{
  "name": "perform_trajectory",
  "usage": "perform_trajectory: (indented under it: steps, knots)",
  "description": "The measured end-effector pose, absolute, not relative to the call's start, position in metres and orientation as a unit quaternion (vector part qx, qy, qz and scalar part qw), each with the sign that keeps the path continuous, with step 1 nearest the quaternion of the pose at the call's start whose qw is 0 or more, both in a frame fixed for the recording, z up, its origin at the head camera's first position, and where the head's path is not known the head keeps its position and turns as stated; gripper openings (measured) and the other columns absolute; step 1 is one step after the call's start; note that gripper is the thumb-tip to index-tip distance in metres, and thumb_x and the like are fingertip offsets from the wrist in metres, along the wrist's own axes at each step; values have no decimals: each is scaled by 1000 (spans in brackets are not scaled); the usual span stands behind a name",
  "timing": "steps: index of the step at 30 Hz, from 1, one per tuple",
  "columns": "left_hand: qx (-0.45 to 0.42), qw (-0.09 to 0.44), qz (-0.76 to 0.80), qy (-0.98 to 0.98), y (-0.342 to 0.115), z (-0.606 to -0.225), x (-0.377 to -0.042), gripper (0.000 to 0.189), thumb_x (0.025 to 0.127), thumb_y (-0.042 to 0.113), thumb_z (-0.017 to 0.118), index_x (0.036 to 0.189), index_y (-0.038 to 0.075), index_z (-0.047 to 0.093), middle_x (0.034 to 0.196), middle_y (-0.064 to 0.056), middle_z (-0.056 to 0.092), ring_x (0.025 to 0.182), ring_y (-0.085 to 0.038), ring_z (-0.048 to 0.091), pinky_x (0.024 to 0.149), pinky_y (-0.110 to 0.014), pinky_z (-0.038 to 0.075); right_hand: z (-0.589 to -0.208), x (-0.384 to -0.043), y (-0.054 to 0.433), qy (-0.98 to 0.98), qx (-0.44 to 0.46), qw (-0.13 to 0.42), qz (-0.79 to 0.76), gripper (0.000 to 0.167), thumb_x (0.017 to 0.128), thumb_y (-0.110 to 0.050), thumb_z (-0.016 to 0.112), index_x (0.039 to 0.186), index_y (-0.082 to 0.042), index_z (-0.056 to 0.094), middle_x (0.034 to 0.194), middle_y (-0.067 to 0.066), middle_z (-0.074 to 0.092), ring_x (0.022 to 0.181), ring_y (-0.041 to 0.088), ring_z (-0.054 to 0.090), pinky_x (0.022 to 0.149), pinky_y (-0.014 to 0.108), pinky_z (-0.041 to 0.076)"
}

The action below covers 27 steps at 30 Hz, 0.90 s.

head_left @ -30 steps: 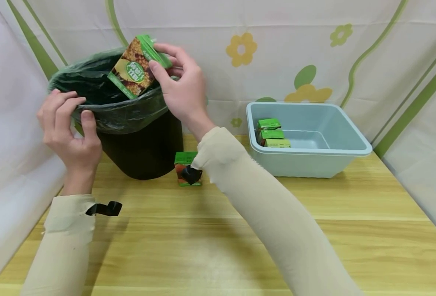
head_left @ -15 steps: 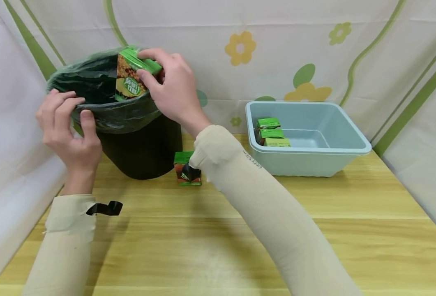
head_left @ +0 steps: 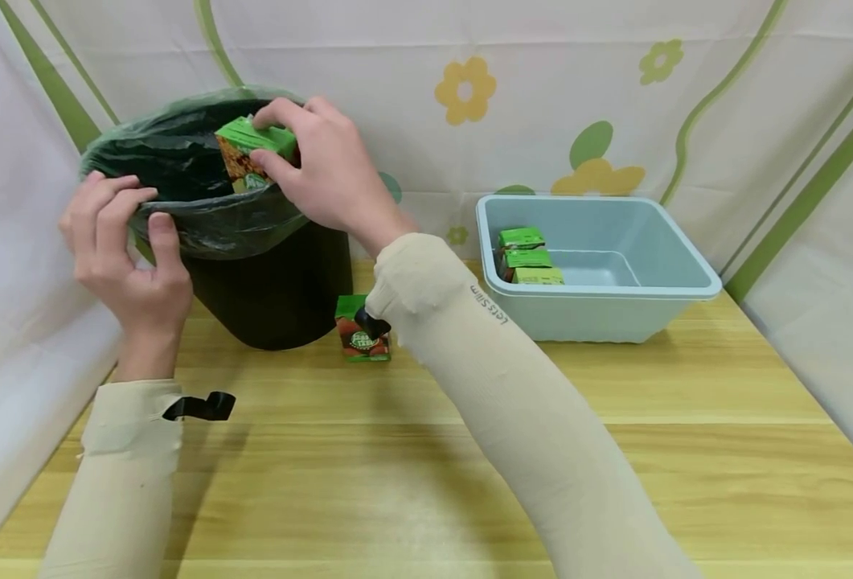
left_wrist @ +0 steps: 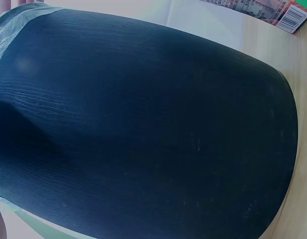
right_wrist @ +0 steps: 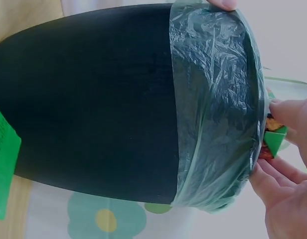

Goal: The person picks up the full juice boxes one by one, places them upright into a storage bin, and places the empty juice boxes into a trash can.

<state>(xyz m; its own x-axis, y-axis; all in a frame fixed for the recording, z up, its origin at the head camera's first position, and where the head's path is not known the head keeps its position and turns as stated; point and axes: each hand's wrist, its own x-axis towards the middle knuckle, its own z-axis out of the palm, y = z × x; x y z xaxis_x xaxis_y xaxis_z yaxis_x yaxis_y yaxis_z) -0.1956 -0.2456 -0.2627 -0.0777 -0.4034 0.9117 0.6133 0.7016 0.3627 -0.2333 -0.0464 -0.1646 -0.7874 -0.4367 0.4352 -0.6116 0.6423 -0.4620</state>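
A black trash bin [head_left: 274, 297] with a dark green plastic liner [head_left: 223, 229] folded over its rim stands at the back left. My left hand [head_left: 125, 257] grips the bin's left rim, fingers over the edge and thumb outside. At the bin's mouth, my right hand [head_left: 328, 165] pinches a green-topped drink carton [head_left: 238, 157] by its upper end. The carton's lower part is inside the bin, hidden by the liner's front edge. In the right wrist view, a corner of the held carton [right_wrist: 275, 142] shows between thumb and fingers.
Beside the bin, another green and red drink carton [head_left: 363, 342] stands on the wooden table [head_left: 289, 482]. A pale blue tub [head_left: 600, 318] at the right holds several cartons [head_left: 527, 257] along its left side. A floral curtain [head_left: 397, 80] hangs behind.
My right hand has lowered the drink carton into the bin's mouth and moved slightly left, the carton turning more upright. The left hand keeps its place on the rim.
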Motion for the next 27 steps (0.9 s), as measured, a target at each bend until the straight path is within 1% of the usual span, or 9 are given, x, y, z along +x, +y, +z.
perform_trajectory:
  steps: [5, 9, 13, 17, 20, 27]
  knots:
    - [-86, 674, -378, -629, -246, -263, -195, 50, 92, 44, 65, 101, -4, 76, 112, -15, 77, 120, -32, 67, 125, -38, 38, -163, -233, -48, -909, 304, 140, 249, 44, 107, -47, 58, 148, -32, 58, 133, -4, 59, 105, 10, 48, 84, 21, 42]
    - [-85, 675, -380, -627, -246, -262, -194, 52, 93, 46, 66, 101, -4, 76, 113, -14, 77, 121, -31, 67, 125, -39, 39, -162, -233, -49, -913, 312, 149, 216, 44, 107, -48, 58, 148, -30, 59, 134, -3, 60, 106, 10, 49, 87, 20, 44]
    - [-86, 678, -381, -622, -245, -261, -194, 51, 92, 45, 66, 100, -4, 76, 112, -13, 77, 120, -30, 67, 125, -39, 39, -162, -233, -49, -915, 313, 156, 201, 45, 107, -48, 58, 148, -28, 58, 133, -2, 60, 108, 10, 52, 90, 20, 46]
    - [-93, 680, -380, -620, -242, -261, -196, 49, 92, 44, 66, 99, -4, 76, 111, -14, 77, 119, -31, 68, 125, -39, 40, -162, -233, -46, -917, 309, 150, 202, 48, 106, -49, 59, 149, -27, 56, 135, -3, 60, 116, 9, 57, 95, 18, 48]
    - [-100, 681, -381, -617, -241, -261, -198, 53, 93, 48, 67, 99, -4, 76, 110, -15, 77, 120, -32, 68, 124, -40, 40, -162, -233, -43, -918, 304, 144, 210, 49, 106, -49, 60, 149, -26, 57, 137, -3, 60, 122, 8, 58, 97, 18, 49]
    - [-106, 678, -386, -617, -240, -264, -200, 57, 94, 51, 67, 97, -5, 76, 110, -16, 78, 122, -31, 68, 124, -40, 41, -162, -232, -40, -920, 299, 142, 209, 48, 106, -49, 60, 148, -25, 58, 136, -2, 62, 120, 8, 58, 97, 19, 49]
